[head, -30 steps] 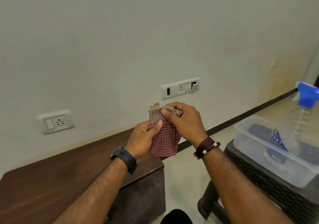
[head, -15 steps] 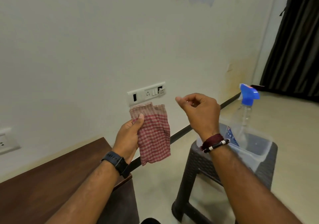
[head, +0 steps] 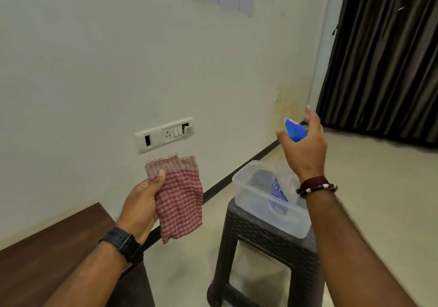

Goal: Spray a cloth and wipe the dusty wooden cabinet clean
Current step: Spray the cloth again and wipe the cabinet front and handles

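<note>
My left hand (head: 142, 202) grips a folded red-and-white checked cloth (head: 181, 200), held upright in the air in front of the wall. My right hand (head: 304, 148) is at the blue trigger head (head: 295, 130) of a clear spray bottle (head: 277, 189), fingers spread around it and not closed. The bottle stands in a clear plastic tub (head: 251, 188) on a dark stool. The dark brown wooden cabinet (head: 47, 266) shows its top at the lower left, below my left forearm.
The tub sits on a black woven-pattern plastic stool (head: 256, 242). A white switch-and-socket plate (head: 164, 135) is on the wall just above the cloth. Dark curtains (head: 384, 58) hang at the right. Pale floor stretches to the right.
The view has swung to the right. My right hand, which left the cloth a second ago, has moved right and up to the bottle's blue head. The left hand keeps the cloth.
</note>
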